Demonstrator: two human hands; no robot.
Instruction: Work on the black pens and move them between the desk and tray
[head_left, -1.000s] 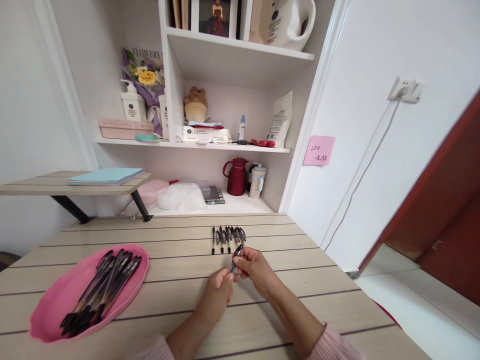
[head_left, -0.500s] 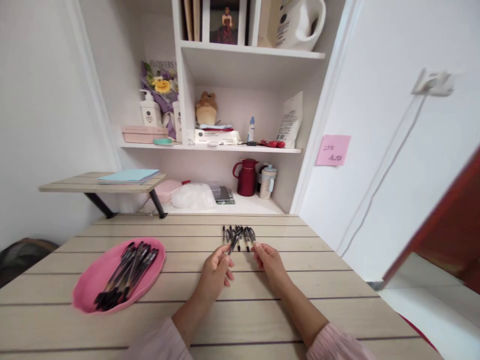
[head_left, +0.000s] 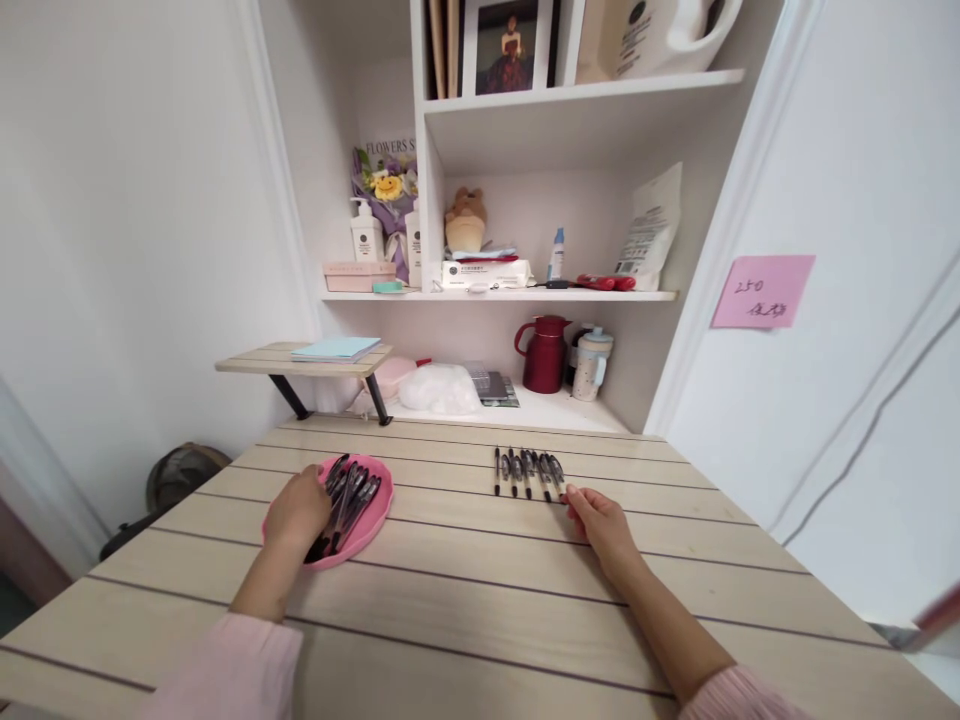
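A pink oval tray (head_left: pixel 375 525) with several black pens (head_left: pixel 346 500) lies on the left of the wooden table (head_left: pixel 487 610). My left hand (head_left: pixel 298 512) rests over the tray's left side, fingers curled down on a pen among the pile. A row of several short black pen pieces (head_left: pixel 525 470) lies side by side further back, at the middle of the table. My right hand (head_left: pixel 600 520) is at the row's right end, its fingertips pinched on the near tip of the rightmost piece.
Behind the table, white shelves hold a red jug (head_left: pixel 541 355), a mug (head_left: pixel 592 362), bottles, a box and a plush toy. A small raised shelf with a blue notebook (head_left: pixel 334 348) stands at the back left. A pink note (head_left: pixel 759 290) hangs on the right wall.
My left hand carried a pen from the table's middle to the pink tray on the left. My right hand stayed by the row. The view has swung left.
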